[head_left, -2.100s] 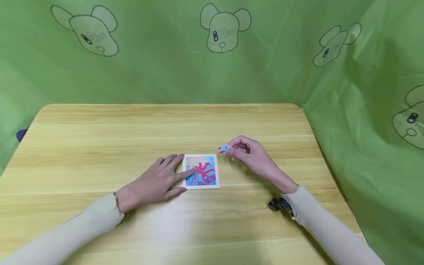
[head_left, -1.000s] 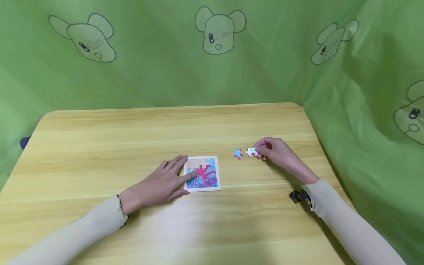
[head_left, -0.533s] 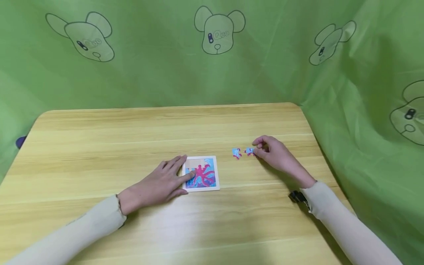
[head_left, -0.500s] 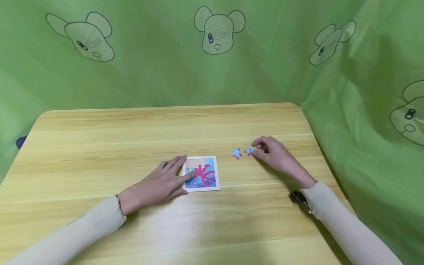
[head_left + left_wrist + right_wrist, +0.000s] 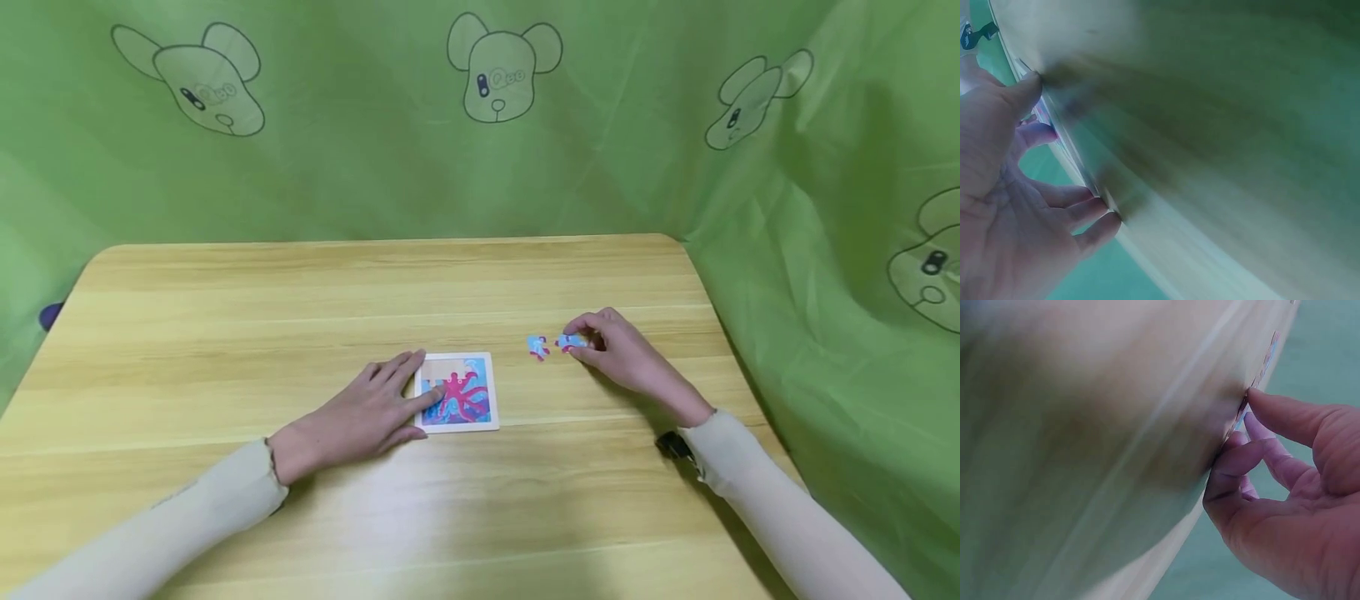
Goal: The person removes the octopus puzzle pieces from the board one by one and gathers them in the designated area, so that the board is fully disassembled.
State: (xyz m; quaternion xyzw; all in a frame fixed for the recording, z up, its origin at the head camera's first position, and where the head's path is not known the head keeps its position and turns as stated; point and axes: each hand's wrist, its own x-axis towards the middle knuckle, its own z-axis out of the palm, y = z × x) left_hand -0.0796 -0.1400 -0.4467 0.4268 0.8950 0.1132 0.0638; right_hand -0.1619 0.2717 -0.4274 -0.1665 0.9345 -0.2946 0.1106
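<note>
In the head view a small square jigsaw puzzle (image 5: 480,406) with a pale frame shows a pink octopus on blue. Bare tan backing shows along its upper left part. My left hand (image 5: 360,417) lies at its left side, fingers straight, the index fingertip pressing on the picture and other fingertips on the frame's edge. To the right, my right hand (image 5: 618,350) pinches a blue and pink puzzle piece (image 5: 570,342) between thumb and fingers, at the tabletop. Just left of it lies another loose blue and pink piece (image 5: 537,347). In the right wrist view the thumb (image 5: 1285,415) touches the piece's edge.
The wooden table (image 5: 300,292) has a rounded far edge. A green curtain (image 5: 360,150) with printed bear heads hangs behind it and along the right side. A dark camera mount (image 5: 675,447) sits at the right wrist. A purple object (image 5: 51,316) shows beyond the left edge.
My right hand moved the puzzle piece from near the frame rightward to beside the other piece. Its thumb and fingers then shifted to pinch the piece's near and far edges. The left hand stayed put.
</note>
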